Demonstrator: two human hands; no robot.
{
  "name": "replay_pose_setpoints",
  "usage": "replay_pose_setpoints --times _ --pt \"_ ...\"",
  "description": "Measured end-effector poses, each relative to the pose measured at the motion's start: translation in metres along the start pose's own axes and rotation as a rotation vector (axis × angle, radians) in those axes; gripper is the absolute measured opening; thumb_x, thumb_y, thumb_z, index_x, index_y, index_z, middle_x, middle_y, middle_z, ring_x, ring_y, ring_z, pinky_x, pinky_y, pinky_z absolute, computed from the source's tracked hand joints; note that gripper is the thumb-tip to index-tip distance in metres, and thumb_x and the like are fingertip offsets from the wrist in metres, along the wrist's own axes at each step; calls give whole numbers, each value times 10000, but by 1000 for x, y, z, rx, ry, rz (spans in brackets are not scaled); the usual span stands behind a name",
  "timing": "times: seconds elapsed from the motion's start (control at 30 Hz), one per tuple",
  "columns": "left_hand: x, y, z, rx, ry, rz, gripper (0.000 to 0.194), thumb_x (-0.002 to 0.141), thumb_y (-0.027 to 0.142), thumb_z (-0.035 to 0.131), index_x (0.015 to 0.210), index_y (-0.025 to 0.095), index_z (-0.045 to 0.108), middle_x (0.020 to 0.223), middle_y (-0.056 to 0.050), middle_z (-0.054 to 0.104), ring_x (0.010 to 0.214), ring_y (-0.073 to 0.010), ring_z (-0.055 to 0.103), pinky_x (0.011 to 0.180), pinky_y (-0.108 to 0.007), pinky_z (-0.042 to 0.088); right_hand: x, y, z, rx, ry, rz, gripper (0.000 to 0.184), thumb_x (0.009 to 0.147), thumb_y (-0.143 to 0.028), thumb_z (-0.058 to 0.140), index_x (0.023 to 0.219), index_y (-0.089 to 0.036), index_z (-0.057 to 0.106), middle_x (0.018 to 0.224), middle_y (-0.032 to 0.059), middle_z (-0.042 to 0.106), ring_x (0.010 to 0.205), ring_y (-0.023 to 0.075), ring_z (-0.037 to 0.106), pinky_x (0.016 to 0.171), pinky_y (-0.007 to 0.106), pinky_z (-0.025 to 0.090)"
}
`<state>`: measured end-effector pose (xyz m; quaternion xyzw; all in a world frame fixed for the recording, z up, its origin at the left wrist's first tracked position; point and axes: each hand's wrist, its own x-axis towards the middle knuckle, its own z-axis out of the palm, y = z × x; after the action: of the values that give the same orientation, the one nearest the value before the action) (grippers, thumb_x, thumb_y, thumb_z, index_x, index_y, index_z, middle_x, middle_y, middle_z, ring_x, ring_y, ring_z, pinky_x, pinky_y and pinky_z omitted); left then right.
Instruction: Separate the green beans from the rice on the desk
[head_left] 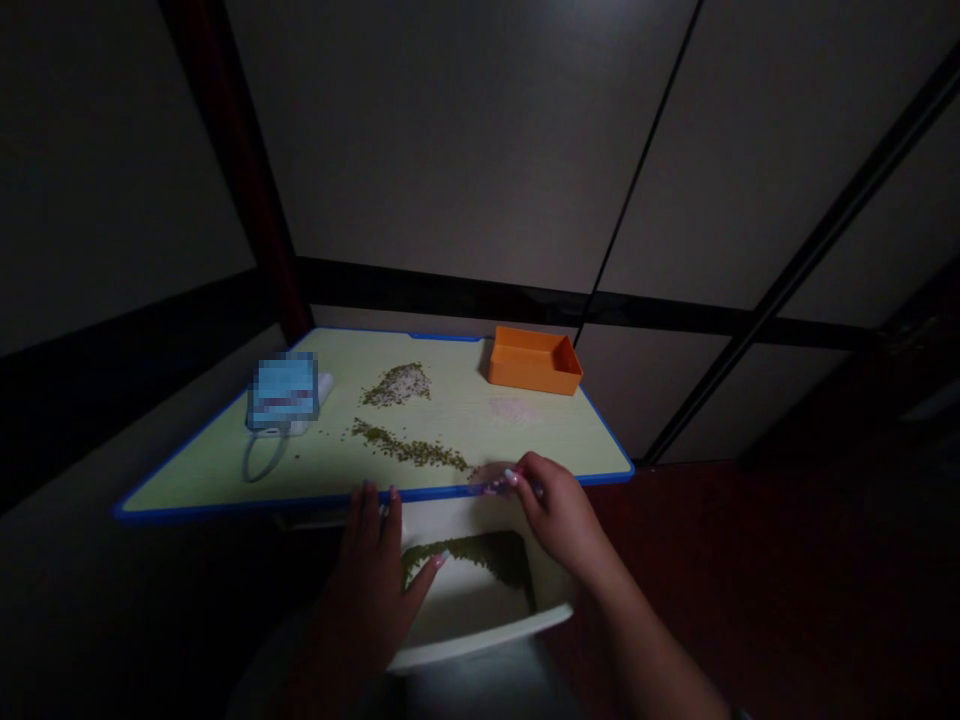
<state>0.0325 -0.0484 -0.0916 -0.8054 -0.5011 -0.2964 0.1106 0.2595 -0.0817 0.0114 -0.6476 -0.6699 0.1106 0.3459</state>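
Observation:
My right hand [559, 508] is at the table's front edge, with its thumb and fingers pinched together. A blurred, partly see-through pinkish piece shows by its fingertips; I cannot make out what it is. A strip of small green beans [412, 447] runs across the tabletop and ends near those fingertips. My left hand [375, 570] is open, fingers stretched toward the table edge and thumb over the left side of a white drawer [480, 645]. Inside the drawer, green beans [487, 550] lie along the far side. Farther back sits a heap of pale grains mixed with green beans [401, 383].
An orange open box [534, 375] stands at the table's back right, with a thin patch of white grains [514, 408] in front of it. At left is a device with a blurred-out screen [285, 392] and a looped cable [264, 465]. Dark cabinet panels [465, 150] rise behind the blue-edged table [225, 470].

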Motion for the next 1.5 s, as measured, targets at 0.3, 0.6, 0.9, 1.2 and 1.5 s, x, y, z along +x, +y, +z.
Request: replay_pose_setpoints --times 0.3,0.6,0.9,1.2,1.5 --pt "3 10 -3 -32 11 -21 798 802 542 444 1388 27 272 1487 -318 201 1411 -418 135 1039 -552 365 40 40 26 321 190 -13 182 860 -239 469 991 -211 592 890 41 672 814 182 627 714 282 471" --pt "-1 13 -9 -21 -38 -24 840 796 587 420 1405 40 231 1487 -326 186 1417 -414 104 1042 -555 356 36 56 26 244 200 -107 270 859 -207 469 1028 -232 678 1051 56 695 968 205 609 857 342 461" --pt "2 12 -11 -13 -53 -2 831 792 597 418 1391 43 266 1485 -323 199 1418 -405 110 1056 -534 345 37 64 29 309 116 10 224 864 -268 478 938 -234 687 952 28 702 901 194 618 806 328 461" --pt "12 18 -16 -1 -128 -90 844 774 598 433 1398 59 252 1490 -309 217 1411 -410 145 1014 -555 369 44 54 29 264 158 34 203 865 -272 471 952 -236 652 914 24 683 836 185 599 761 314 465" --pt "11 20 -18 16 -155 -101 828 780 592 418 1386 44 281 1478 -312 246 1398 -422 190 1009 -557 366 46 55 33 232 151 25 209 869 -256 454 961 -233 640 888 26 674 793 174 589 744 300 462"
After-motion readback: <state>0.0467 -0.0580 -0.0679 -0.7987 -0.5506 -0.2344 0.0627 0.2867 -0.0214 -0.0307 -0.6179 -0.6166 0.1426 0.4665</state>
